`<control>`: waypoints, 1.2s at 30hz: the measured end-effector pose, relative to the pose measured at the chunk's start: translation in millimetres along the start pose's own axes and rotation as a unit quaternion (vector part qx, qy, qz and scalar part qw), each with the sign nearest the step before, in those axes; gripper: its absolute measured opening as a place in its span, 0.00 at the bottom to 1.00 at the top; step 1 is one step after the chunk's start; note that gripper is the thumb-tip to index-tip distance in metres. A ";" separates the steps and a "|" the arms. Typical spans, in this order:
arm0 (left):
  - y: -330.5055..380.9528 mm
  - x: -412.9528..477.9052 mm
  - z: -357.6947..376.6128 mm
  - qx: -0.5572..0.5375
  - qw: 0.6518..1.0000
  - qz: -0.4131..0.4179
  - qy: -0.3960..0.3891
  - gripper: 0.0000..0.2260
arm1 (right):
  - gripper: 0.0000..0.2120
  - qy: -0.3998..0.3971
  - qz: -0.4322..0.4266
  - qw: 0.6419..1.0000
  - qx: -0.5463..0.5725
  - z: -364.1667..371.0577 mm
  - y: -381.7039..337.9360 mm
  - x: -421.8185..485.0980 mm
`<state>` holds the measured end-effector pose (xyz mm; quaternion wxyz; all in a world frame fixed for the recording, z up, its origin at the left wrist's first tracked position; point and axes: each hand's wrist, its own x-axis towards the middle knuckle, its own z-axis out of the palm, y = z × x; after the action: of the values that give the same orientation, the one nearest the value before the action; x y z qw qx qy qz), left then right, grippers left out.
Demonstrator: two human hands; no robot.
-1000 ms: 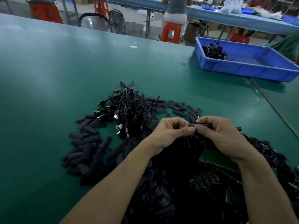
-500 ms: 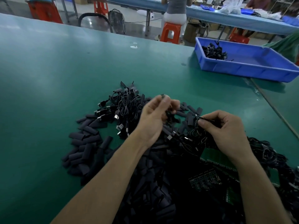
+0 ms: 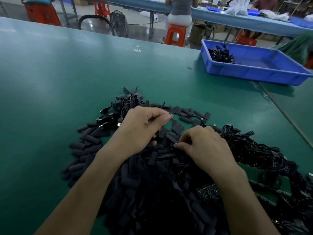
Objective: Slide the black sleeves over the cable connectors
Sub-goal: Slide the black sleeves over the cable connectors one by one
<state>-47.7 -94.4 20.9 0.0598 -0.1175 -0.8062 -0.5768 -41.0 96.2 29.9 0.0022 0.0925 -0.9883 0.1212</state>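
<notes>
Loose sleeves (image 3: 88, 141) lie left of our left fingers (image 3: 165, 117) and just right of them. These fingers curl, thumb against forefinger; what they pinch, if anything, we cannot tell. Our right fingers (image 3: 186, 146) pinch a connector (image 3: 175, 145), its tip pointing left. We should take one sleeve, square its mouth to that tip, and push straight.

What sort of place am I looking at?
Likely a factory assembly line: a long green worktable, heaps of short black sleeves and coiled black cables, a blue plastic tray, orange plastic stools.
</notes>
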 end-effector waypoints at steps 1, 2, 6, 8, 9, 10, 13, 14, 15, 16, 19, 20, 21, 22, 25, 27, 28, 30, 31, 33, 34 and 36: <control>-5.8 -0.5 1.0 0.036 0.999 -0.006 -0.010 0.09 | 0.08 0.003 -0.006 1.000 -0.013 2.5 -3.7 2.6; -11.2 -1.1 1.7 0.070 0.997 -0.010 -0.022 0.11 | 0.09 0.005 -0.017 0.999 -0.032 6.3 -6.7 5.7; -25.7 -2.7 3.3 0.155 0.986 -0.037 -0.055 0.17 | 0.12 -0.020 -0.006 0.996 -0.083 28.8 -15.1 16.0; -26.6 -1.5 3.2 0.142 0.987 -0.044 -0.054 0.18 | 0.11 -0.029 0.009 0.995 -0.095 41.4 -17.2 17.3; -26.5 -0.9 2.0 0.132 0.989 -0.047 -0.052 0.18 | 0.11 -0.024 0.015 0.995 -0.093 47.3 -18.1 16.8; -26.6 -0.3 0.5 0.122 0.990 -0.051 -0.049 0.17 | 0.10 -0.010 0.022 0.996 -0.085 52.1 -18.6 15.8; -28.9 -1.6 -2.6 0.103 0.991 -0.072 -0.050 0.06 | 0.08 0.043 0.036 0.997 -0.045 60.4 -17.2 12.6; -28.7 -2.9 -2.9 0.098 0.991 -0.081 -0.051 0.03 | 0.09 0.053 0.037 0.997 -0.035 62.2 -16.4 11.7; -28.1 -3.8 -2.9 0.094 0.991 -0.086 -0.051 0.03 | 0.09 0.060 0.039 0.997 -0.022 63.2 -15.7 10.8; -27.6 -4.2 -2.7 0.093 0.991 -0.085 -0.051 0.03 | 0.10 0.068 0.039 0.997 -0.002 63.1 -15.4 9.9; -24.2 -4.7 -2.4 0.087 0.991 -0.083 -0.049 0.05 | 0.08 0.119 0.020 0.989 0.083 56.5 -15.6 7.0; -24.2 -4.7 -2.9 0.086 0.991 -0.086 -0.050 0.06 | 0.08 0.140 0.007 0.984 0.112 53.4 -15.0 5.8; -23.9 -5.2 -3.9 0.086 0.991 -0.089 -0.054 0.07 | 0.07 0.159 -0.006 0.977 0.142 50.2 -13.8 4.7; -23.9 -5.7 -4.5 0.089 0.990 -0.092 -0.062 0.07 | 0.06 0.176 -0.018 0.968 0.176 46.9 -11.7 3.7; -24.6 -6.3 -4.0 0.101 0.989 -0.092 -0.056 0.08 | 0.09 0.186 -0.028 0.944 0.270 37.1 -4.3 0.4; -25.7 -5.9 -2.5 0.097 0.991 -0.087 -0.030 0.06 | 0.13 0.172 -0.024 0.936 0.308 33.4 0.2 -1.4; -26.3 -5.4 -2.0 0.094 0.992 -0.087 -0.023 0.05 | 0.15 0.163 -0.023 0.930 0.328 32.8 1.3 -1.8; -28.2 -5.0 -1.7 0.089 0.991 -0.094 -0.027 0.03 | 0.14 0.153 -0.023 0.923 0.351 32.8 2.9 -1.4; -29.2 -5.0 -1.5 0.083 0.991 -0.099 -0.032 0.02 | 0.12 0.150 -0.024 0.923 0.354 33.4 3.9 -0.9; -30.5 -4.7 -0.8 0.078 0.991 -0.101 -0.037 0.04 | 0.09 0.138 -0.030 0.924 0.355 35.4 6.0 -0.5; -30.5 -4.6 -0.4 0.081 0.991 -0.100 -0.040 0.05 | 0.09 0.131 -0.032 0.925 0.356 36.4 6.9 -0.6; -29.4 -4.3 0.2 0.087 0.990 -0.101 -0.046 0.07 | 0.09 0.120 -0.035 0.924 0.362 38.3 8.4 -0.1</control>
<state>-51.2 -103.8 -7.0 -0.0263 -0.0562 -0.8630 -0.5014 -41.7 95.0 -9.4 0.0916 0.1062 -0.8654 0.4811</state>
